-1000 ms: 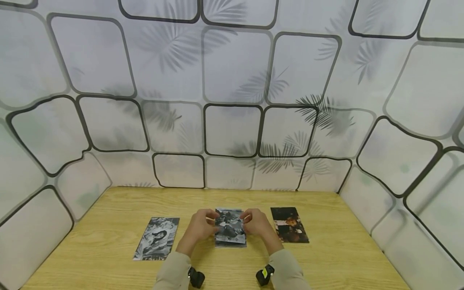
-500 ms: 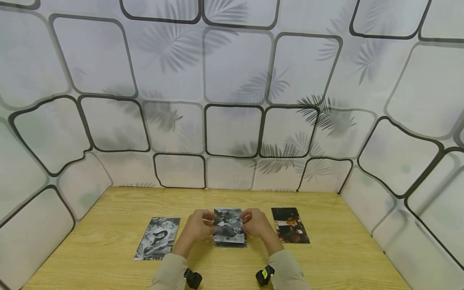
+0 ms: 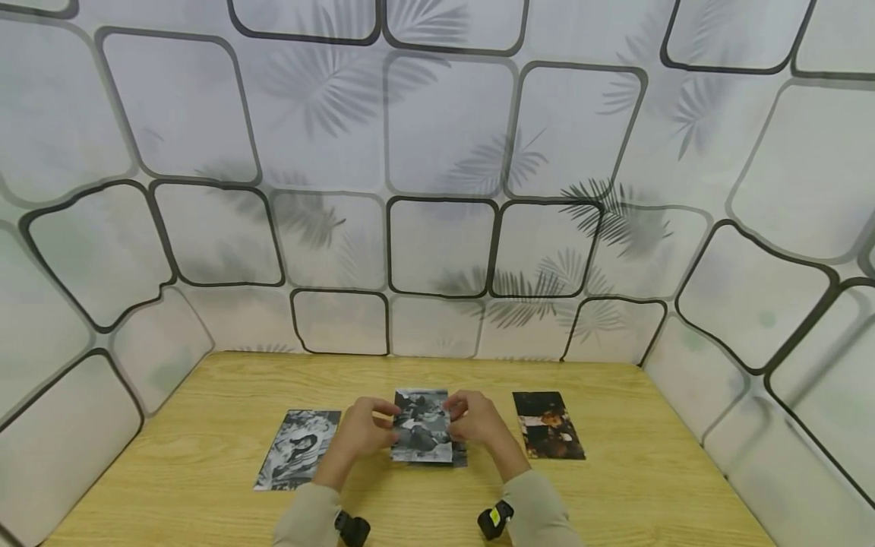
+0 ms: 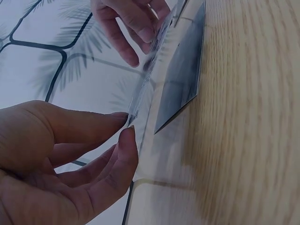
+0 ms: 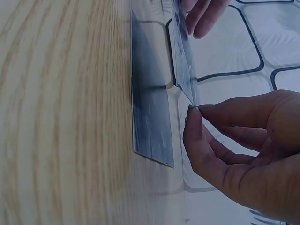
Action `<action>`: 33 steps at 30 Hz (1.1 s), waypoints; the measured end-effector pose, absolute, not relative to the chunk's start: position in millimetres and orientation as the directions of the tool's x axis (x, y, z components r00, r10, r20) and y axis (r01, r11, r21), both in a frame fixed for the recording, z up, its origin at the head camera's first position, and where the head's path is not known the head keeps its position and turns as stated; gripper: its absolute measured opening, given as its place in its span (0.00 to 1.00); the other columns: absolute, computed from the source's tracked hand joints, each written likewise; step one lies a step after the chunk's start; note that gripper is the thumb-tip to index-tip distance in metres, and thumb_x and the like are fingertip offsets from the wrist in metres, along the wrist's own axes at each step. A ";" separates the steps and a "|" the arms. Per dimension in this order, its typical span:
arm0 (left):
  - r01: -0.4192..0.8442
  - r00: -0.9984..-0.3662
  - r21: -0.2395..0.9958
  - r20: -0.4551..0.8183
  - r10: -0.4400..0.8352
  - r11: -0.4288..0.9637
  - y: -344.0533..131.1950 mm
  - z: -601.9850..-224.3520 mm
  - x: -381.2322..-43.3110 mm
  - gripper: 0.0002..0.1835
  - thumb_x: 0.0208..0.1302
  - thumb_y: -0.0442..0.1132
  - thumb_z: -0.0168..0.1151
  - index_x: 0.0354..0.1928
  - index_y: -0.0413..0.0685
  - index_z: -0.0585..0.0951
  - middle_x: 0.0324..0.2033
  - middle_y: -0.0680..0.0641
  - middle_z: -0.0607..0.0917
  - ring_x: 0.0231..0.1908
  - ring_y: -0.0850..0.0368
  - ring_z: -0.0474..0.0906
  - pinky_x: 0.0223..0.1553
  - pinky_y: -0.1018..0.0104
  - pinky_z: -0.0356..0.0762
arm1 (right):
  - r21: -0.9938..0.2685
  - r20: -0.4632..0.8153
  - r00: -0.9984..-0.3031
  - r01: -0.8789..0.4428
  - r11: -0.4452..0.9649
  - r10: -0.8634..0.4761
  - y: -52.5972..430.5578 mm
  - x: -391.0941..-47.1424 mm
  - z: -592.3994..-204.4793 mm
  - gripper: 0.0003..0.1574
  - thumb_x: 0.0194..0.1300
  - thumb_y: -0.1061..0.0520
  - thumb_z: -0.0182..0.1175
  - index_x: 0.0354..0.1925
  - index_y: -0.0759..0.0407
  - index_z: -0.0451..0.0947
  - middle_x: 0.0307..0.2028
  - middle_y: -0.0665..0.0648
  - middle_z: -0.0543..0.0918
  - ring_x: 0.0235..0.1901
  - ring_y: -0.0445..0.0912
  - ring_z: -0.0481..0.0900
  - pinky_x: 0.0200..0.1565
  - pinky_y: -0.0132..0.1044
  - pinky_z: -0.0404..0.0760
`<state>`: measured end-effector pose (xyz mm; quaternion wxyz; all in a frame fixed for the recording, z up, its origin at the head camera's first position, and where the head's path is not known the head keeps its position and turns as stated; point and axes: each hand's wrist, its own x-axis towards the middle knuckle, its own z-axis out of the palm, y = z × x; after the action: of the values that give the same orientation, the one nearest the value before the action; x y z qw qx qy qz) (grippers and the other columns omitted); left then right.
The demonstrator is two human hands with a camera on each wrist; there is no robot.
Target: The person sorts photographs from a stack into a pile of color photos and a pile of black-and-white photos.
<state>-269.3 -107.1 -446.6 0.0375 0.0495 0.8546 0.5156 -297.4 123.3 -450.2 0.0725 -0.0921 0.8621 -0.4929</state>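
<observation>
A black-and-white photo print is held above the table between both hands. My left hand pinches its left edge between thumb and finger, and my right hand pinches the right edge. Both wrist views show the held print raised apart from a second print beneath it. That lower print lies on the wood, and in the head view only a strip of it shows at the lower right of the held one.
Another black-and-white print lies on the wooden table to the left, near my left forearm. A dark colour print lies to the right of my right hand. A patterned fabric wall closes off the back and sides.
Both hands have shifted slightly left with the held print. More of the print underneath now shows at its right. The two side prints lie as before.
</observation>
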 end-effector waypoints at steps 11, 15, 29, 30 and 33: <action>0.017 -0.993 0.885 -0.041 0.114 0.465 -119.9 -442.5 -265.4 0.20 0.59 0.24 0.71 0.55 0.38 0.85 0.48 0.35 0.86 0.45 0.46 0.86 0.40 0.53 0.89 | -0.857 -0.026 -0.961 -0.120 0.502 -0.275 111.7 -294.9 -452.5 0.24 0.59 0.73 0.65 0.55 0.69 0.81 0.41 0.64 0.82 0.32 0.47 0.81 0.33 0.42 0.86; 0.005 -0.993 0.891 -0.047 0.105 0.455 -123.7 -442.5 -263.9 0.20 0.59 0.22 0.70 0.54 0.37 0.85 0.47 0.34 0.85 0.44 0.46 0.86 0.40 0.53 0.89 | -0.859 -0.028 -0.959 -0.122 0.498 -0.283 106.5 -293.1 -451.5 0.23 0.60 0.73 0.66 0.55 0.70 0.80 0.40 0.63 0.81 0.30 0.46 0.81 0.33 0.42 0.87; -0.005 -0.997 0.894 -0.042 0.071 0.449 -136.2 -443.0 -259.7 0.20 0.59 0.21 0.69 0.55 0.36 0.84 0.49 0.36 0.85 0.43 0.50 0.85 0.37 0.55 0.89 | -0.847 0.011 -0.960 -0.158 0.508 -0.280 92.0 -290.3 -449.1 0.23 0.57 0.73 0.67 0.52 0.68 0.82 0.39 0.62 0.82 0.29 0.46 0.81 0.32 0.40 0.85; -0.001 -0.996 0.892 -0.040 0.076 0.452 -137.5 -443.1 -260.0 0.20 0.59 0.21 0.69 0.55 0.36 0.84 0.49 0.35 0.85 0.42 0.49 0.85 0.37 0.55 0.89 | -0.849 0.015 -0.959 -0.161 0.503 -0.282 91.1 -290.3 -449.2 0.23 0.57 0.74 0.67 0.52 0.68 0.82 0.39 0.63 0.82 0.29 0.45 0.81 0.32 0.40 0.86; -0.001 -0.993 0.896 -0.054 0.106 0.443 -141.5 -443.0 -261.4 0.21 0.60 0.21 0.68 0.56 0.34 0.83 0.50 0.34 0.84 0.43 0.50 0.85 0.37 0.55 0.89 | -0.862 0.010 -0.959 -0.151 0.484 -0.282 88.3 -289.9 -449.8 0.23 0.57 0.75 0.66 0.52 0.69 0.81 0.38 0.62 0.81 0.28 0.45 0.80 0.31 0.39 0.86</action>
<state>-261.4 -141.5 -443.0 0.0508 0.0308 0.8480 0.5266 -289.9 88.3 -449.8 0.0663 -0.1261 0.8588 -0.4921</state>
